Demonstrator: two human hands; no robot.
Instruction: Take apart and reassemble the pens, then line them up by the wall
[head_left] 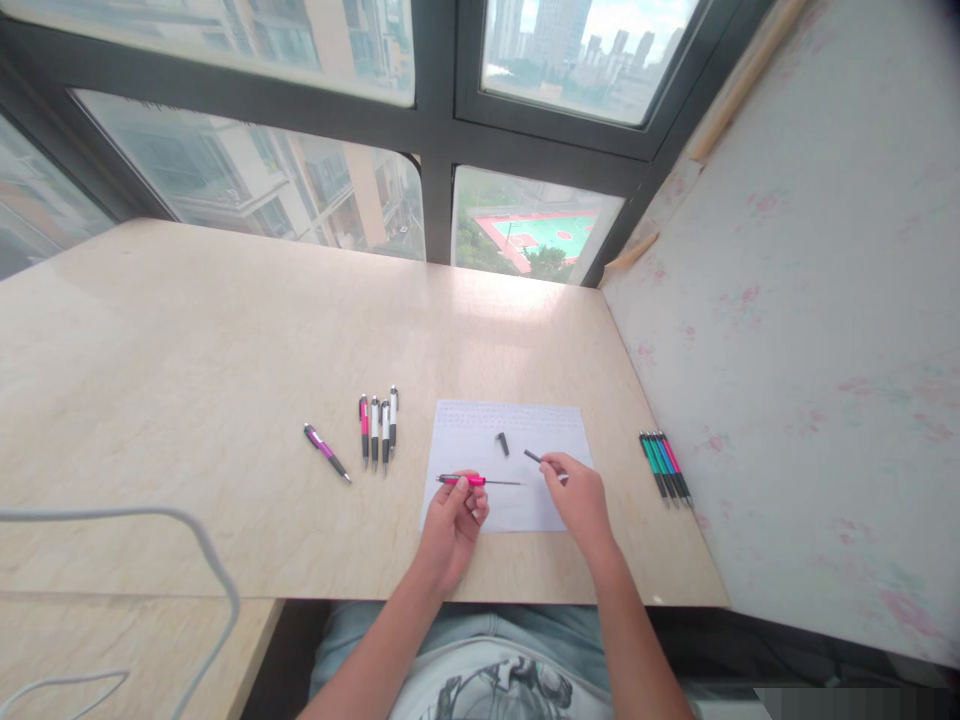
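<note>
My left hand [456, 525] is closed around a pink pen barrel [474, 480], held level above the paper. A thin refill [506, 484] sticks out of its right end. Pinched in the fingers of my right hand [576, 492] is a small dark cylinder [532, 455], which looks like a pen grip. Between and beyond the hands, a separate short black pen part [502, 444] lies on the white sheet of paper [457, 425]. Rows of faint writing cover the top of that sheet.
Left of the paper, one pink pen [364, 430] and several white pens [375, 430] lie side by side. A purple pen [327, 452] lies farther left. Several coloured pens [665, 468] line the right edge by the wall. A white cable [202, 545] loops at lower left.
</note>
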